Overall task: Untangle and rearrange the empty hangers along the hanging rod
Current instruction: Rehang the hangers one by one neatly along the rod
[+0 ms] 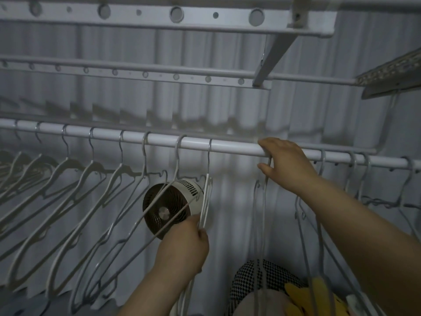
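A white hanging rod (pixel 234 147) runs across the view, sloping down to the right. Several empty white hangers (pixel 75 197) hang evenly spaced along its left part. My left hand (pixel 186 242) grips the lower edge of the rightmost of these, a white hanger (pixel 206 201) whose hook sits on the rod left of centre. My right hand (pixel 284 163) holds the hook and neck of another hanger (pixel 262 224) at the rod, fingers curled over the rod. More hangers (pixel 362 179) hang bunched at the right.
A small round fan (pixel 170 206) sits on the wall behind the hangers. Perforated rack bars (pixel 159 17) run overhead. Below lie a houndstooth cloth (pixel 262 277) and something yellow (pixel 314 295). Corrugated wall panels stand behind.
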